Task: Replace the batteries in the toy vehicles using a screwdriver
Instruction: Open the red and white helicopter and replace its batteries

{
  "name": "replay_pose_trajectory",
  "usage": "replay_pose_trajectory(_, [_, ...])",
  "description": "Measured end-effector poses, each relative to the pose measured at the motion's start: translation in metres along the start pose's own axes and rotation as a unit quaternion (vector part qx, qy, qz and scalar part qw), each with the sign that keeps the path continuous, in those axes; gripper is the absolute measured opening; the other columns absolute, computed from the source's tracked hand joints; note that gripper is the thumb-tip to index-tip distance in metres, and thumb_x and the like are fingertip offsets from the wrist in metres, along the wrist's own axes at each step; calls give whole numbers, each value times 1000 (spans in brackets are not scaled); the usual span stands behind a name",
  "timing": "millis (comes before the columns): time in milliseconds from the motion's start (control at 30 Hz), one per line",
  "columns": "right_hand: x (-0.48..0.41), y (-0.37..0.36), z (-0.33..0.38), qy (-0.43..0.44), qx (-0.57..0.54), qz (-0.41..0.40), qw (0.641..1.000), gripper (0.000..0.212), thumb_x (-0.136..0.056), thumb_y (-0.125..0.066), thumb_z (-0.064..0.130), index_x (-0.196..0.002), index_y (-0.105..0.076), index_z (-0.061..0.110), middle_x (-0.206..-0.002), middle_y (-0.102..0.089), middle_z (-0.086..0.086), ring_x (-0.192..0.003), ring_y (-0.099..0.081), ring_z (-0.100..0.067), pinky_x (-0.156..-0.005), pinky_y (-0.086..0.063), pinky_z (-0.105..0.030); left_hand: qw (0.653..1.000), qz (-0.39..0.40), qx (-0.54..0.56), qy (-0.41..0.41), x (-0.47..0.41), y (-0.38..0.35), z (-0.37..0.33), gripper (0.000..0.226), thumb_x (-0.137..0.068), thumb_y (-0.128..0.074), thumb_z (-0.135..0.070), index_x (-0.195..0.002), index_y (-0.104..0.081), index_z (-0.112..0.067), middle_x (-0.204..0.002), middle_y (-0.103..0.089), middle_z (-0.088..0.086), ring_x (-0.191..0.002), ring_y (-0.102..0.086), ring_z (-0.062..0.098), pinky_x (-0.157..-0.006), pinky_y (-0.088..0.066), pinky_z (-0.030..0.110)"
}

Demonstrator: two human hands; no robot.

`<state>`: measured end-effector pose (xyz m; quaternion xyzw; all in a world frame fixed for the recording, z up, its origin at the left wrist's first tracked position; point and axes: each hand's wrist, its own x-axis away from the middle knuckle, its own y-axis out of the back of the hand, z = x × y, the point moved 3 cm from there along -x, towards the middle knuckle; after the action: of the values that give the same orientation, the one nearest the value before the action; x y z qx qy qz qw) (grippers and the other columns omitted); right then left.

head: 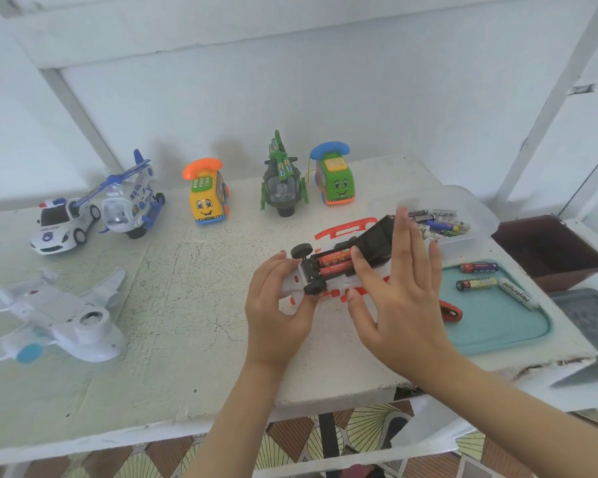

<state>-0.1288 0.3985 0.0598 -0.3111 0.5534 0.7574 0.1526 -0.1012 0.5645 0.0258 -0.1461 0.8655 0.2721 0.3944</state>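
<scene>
The white-and-red toy vehicle lies belly-up on the table just in front of you. Its battery bay is uncovered, and two red batteries sit side by side in it. Your left hand grips the end by the small black wheels, with the fingers curled over the far side and the thumb against the near side. Your right hand holds nothing. Its fingers are straight and spread above the black panel, and the thumb tip reaches to the right end of the batteries.

Judging by the thin moulded plastic, the toy is light and stiff, but its red trim and wheels are probably brittle. Brace it by the body, as your left hand does, not by those parts. The cells look smooth and round and will likely slip under a flat push, so lever one up at an end with a fingertip. The red-handled screwdriver lies half hidden behind your right wrist, beside the teal tray that carries three loose batteries.
</scene>
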Motion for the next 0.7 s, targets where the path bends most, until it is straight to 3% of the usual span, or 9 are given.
replay_pose_trajectory(267, [-3, -6, 1, -6, -45, -19, 999, 41, -87, -47, 27, -118, -69, 10, -155, -11, -28, -141, -15, -44, -109, -23, -63, 1000, -3, -9, -5, 1, -1, 0, 39, -77, -72, -21, -106, -64, 5, -113, -59, 2, -111, -56, 16, -101, -44, 24])
replay_pose_trajectory(400, [-5, -3, -8, 11, -47, -4, 999, 40, -89, -46, 28, -124, -65, 21, -156, -4, -29, -144, -5, -45, -114, -13, -56, 1000, -4, -22, 6, 1, 1, 2, 41, -76, -73, -24, -105, -65, 3, -109, -60, 2, -108, -57, 17, -97, -47, 26])
replay_pose_trajectory(500, [-2, 0, -14, 0, -182, -2, 983, 46, -92, -44, 21, -135, -54, 33, -157, 2, -25, -147, -1, -39, -117, -17, -52, 1000, -4, -28, 13, 1, 1, 1, 41, -76, -73, -28, -104, -65, 2, -107, -62, 4, -105, -56, 16, -94, -48, 28])
replay_pose_trajectory(600, [-1, 5, -14, -61, -346, -15, 936, 51, -93, -41, 20, -141, -44, 36, -157, -23, -4, -147, -18, -22, -112, -30, -55, 1000, -8, -25, 2, -1, 2, -4, 40, -76, -71, -28, -100, -65, 4, -106, -58, -1, -104, -55, 14, -95, -45, 22])
replay_pose_trajectory(700, [-4, 9, -9, -47, -331, -35, 942, 42, -91, -43, 18, -127, -58, 32, -142, -47, 10, -141, -33, -16, -114, -26, -52, 1000, -5, -20, 8, -1, 2, -3, 40, -76, -71, -28, -101, -64, 4, -104, -62, 5, -104, -54, 14, -96, -43, 16])
